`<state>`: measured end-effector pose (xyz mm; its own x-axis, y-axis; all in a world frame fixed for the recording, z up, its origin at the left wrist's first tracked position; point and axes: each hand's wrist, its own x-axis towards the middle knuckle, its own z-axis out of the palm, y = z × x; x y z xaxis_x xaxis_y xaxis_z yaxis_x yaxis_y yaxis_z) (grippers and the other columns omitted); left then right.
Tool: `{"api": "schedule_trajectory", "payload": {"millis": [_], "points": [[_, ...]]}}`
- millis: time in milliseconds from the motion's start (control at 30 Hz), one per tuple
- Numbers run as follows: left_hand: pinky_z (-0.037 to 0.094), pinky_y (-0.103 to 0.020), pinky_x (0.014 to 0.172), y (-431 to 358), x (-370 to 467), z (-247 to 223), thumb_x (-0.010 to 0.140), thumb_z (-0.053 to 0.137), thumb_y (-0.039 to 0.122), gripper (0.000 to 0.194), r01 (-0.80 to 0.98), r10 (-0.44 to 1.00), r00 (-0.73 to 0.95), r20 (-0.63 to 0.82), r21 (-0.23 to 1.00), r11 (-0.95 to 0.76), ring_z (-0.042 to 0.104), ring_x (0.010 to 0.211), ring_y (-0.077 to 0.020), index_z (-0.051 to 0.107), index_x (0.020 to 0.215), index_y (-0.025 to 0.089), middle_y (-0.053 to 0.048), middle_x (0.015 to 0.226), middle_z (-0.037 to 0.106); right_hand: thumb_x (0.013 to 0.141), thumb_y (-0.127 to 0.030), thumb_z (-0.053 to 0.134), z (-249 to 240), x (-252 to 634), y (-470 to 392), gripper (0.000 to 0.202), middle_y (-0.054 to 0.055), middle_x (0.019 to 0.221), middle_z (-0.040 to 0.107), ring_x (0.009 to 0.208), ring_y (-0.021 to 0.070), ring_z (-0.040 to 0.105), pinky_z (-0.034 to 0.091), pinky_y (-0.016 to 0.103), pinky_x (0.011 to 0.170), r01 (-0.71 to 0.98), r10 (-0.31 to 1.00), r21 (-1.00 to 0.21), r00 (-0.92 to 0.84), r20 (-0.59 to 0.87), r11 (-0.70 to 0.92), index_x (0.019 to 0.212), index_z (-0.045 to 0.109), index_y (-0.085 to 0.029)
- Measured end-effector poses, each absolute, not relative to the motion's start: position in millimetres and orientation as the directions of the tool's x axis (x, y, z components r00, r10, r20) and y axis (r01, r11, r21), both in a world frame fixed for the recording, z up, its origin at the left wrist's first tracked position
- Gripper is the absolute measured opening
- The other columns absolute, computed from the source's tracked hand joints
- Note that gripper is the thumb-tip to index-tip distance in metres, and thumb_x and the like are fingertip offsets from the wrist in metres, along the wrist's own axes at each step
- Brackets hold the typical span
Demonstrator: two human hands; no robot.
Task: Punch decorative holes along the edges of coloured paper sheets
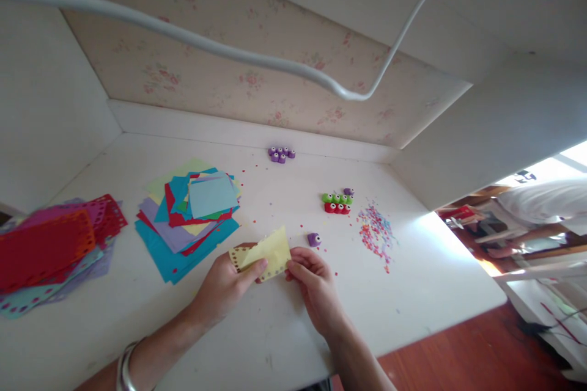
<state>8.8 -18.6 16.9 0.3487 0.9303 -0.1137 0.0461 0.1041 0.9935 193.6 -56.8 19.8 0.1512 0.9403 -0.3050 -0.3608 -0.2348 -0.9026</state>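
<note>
Pale yellow paper (270, 252) with a row of punched holes along its edges is held above the table, partly folded over itself. My left hand (233, 275) grips it from the left, thumb on top. At its right edge, my right hand (314, 281) pinches the paper between thumb and fingers. Just beyond the right hand lies a single purple craft punch (314, 239). Further right stand several green punches (338, 198) and red punches (337, 208) in rows, with another purple punch (349, 191) behind them.
Loose coloured paper sheets (213, 195) are piled left of centre. Hole-edged sheets (46, 250) form a stack at far left. Several purple punches (280, 154) stand by the wall. Paper confetti (376, 232) is scattered at right. A white cable (206, 43) hangs across the top. Another person (541, 214) is at right.
</note>
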Motion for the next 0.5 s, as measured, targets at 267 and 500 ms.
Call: {"api": "schedule_trajectory", "payload": {"millis": [267,500], "points": [[0.056,-0.029,0.074,-19.1,9.3,17.2,0.083,0.067,0.040,0.035,0.079,0.937,0.334,-0.103,0.994,0.082,0.070,0.087,-0.0226,0.069,0.110,0.018,-0.004,0.101,0.075,0.073,-0.026,0.079,25.9,200.3,-57.2,0.026,0.003,0.094,0.069,0.073,0.0133,0.060,0.049,0.025,0.064,-0.476,0.938,-0.816,-0.061,-0.342,-0.328,0.097,0.072,-0.021],[0.054,-0.028,0.079,-21.1,8.4,17.4,0.087,0.062,0.039,0.026,0.172,0.934,0.352,-0.062,0.985,0.001,0.069,0.092,-0.0219,0.070,0.104,0.021,-0.003,0.099,0.074,0.072,-0.029,0.081,23.6,197.0,-56.7,0.022,0.003,0.088,0.070,0.070,0.0122,0.059,0.049,0.023,0.065,-0.419,0.943,-0.851,-0.047,-0.329,-0.318,0.090,0.073,-0.019]]}}
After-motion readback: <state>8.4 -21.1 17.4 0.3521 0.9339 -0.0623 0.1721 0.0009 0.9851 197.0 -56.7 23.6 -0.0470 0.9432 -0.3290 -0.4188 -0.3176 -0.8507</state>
